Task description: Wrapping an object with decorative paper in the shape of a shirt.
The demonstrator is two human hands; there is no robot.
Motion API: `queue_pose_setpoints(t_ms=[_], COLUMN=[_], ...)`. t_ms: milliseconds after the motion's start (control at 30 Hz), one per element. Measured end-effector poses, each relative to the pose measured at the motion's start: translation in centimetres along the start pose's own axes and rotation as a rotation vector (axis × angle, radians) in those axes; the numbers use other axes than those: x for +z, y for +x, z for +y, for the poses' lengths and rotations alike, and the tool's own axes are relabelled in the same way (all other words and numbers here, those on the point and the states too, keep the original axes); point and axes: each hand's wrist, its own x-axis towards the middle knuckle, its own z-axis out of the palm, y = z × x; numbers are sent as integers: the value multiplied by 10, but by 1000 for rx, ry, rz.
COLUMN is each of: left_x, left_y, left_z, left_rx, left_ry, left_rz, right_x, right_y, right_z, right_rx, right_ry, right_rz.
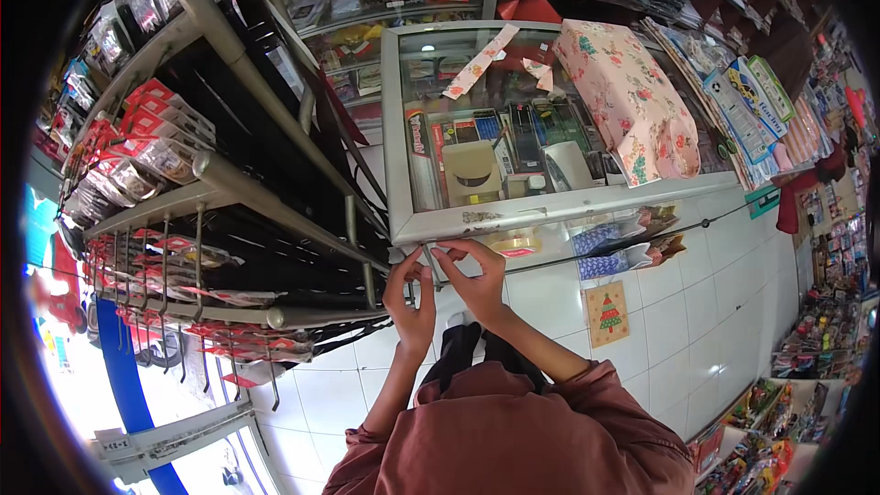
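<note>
My left hand [411, 302] and my right hand [478, 282] are raised close together at the near left corner of a glass-topped display case [509, 216]. Thumbs and forefingers are bent into pinches, their tips nearly meeting. A thin strip seems to run between them, too small to make out. On the glass lies a package in pink floral wrapping paper [622, 93], with a long cut strip of the same paper [481, 60] and a smaller scrap [538, 73]. An open cardboard box [471, 168] stands near the case's front edge.
A metal rack [275, 199] with hooks and red-carded packets [161, 130] crowds the left. Boxed goods and folded paper [753, 110] lie on the right. Below the case front, a cord [660, 232] runs past patterned paper bags [605, 258] and a Christmas-tree bag [608, 314].
</note>
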Motion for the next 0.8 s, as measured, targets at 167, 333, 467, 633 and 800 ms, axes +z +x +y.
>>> queue_pose_setpoints(t_ms=[167,333,467,633,800], left_x=[-1,-9,-16,-21,-21], left_y=[1,0,6,18,30], left_z=[-1,-1,12,27,38], left_rx=[-6,-6,-192,-339,-427], left_ry=[-39,11,-197,-460,-560], left_rz=[-24,-43,-141,-295,-413], right_x=[2,-7,-30,-43,-61], right_y=[2,-1,13,25,35], right_z=[3,-19,-39,-49,-85], right_rx=[-75,312,670,805,729], right_ry=[1,244,617,701,600], right_rz=[33,-186,-417,-549,-712])
